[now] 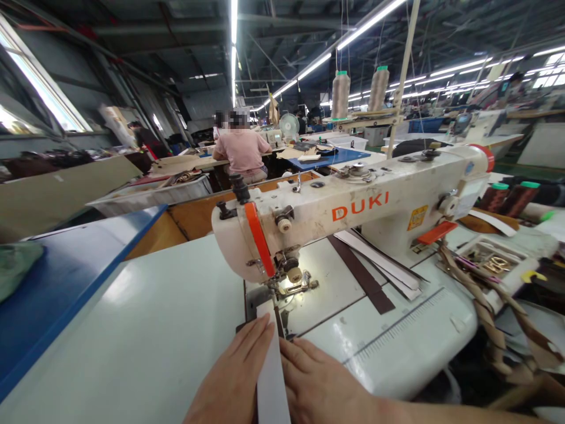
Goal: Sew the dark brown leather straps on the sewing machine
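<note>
head view of a sewing station. a narrow white strip lies flat on the pale machine bed. it runs from the lower edge of the frame up to the presser foot of the duki sewing machine, and a darker layer shows along its edge near the foot. the left hand and right hand lie palm down on either side, fingers straight and held together, their inner edges touching the strip's long edges; neither pinches it. the strip looks light, thin and limp, likely to buckle or skew if pushed endwise. it is probably best steadied by flat finger pressure along both edges, just short of the foot. loose dark and white strips lie under the machine arm, two thread cones stand above, and a person in pink sits at a farther table.
</note>
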The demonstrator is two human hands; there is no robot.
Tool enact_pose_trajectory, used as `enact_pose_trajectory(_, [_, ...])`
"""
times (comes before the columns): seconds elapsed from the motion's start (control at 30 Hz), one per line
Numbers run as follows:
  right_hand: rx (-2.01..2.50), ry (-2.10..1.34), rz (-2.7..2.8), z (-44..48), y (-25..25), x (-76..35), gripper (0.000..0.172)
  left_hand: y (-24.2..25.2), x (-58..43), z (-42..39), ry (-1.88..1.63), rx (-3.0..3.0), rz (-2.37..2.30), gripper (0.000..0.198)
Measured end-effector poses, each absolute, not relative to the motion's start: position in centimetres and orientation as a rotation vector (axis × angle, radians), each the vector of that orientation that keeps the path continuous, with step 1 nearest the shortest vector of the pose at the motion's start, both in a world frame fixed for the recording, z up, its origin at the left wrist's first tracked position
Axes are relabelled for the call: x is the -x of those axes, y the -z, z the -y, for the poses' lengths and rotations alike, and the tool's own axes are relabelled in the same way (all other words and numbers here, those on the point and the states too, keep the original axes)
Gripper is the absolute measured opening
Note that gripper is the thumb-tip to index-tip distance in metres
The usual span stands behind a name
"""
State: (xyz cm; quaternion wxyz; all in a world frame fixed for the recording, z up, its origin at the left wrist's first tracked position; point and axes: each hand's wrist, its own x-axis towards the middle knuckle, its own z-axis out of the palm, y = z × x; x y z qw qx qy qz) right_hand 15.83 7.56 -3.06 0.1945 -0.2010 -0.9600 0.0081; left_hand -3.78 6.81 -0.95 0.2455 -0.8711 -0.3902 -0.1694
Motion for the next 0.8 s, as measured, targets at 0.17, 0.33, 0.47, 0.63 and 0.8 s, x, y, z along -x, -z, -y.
enact_pose_trajectory(0.17, [0.512, 0.095, 2.64, -8.1, 4.0, -15.5, 0.035, 1.5, 4.2, -7.2, 0.441, 2.382, 1.044, 0.056])
enact_pose_trajectory(0.33, [0.503, 0.196, 2.569, -8.5, 3.5, -16.1, 0.03, 1.0, 4.1, -7.2, 0.414, 2.337, 1.006, 0.052])
enact_pose_trajectory(0.47, [0.545, 0.262, 2.478, -8.7, 3.1, -16.6, 0.032, 0.6, 3.7, -7.1, 0.355, 2.3, 0.968, 0.05])
enact_pose_trajectory(0.63, [0.52, 0.277, 2.395, -9.0, 3.3, -16.5, 0.031, 0.8, 3.9, -7.4, 0.344, 2.303, 0.968, 0.049])
enact_pose_trajectory(0.8, [0.499, 0.303, 2.353, -9.3, 3.6, -16.4, 0.031, 0.9, 4.1, -7.5, 0.334, 2.287, 0.928, 0.047])
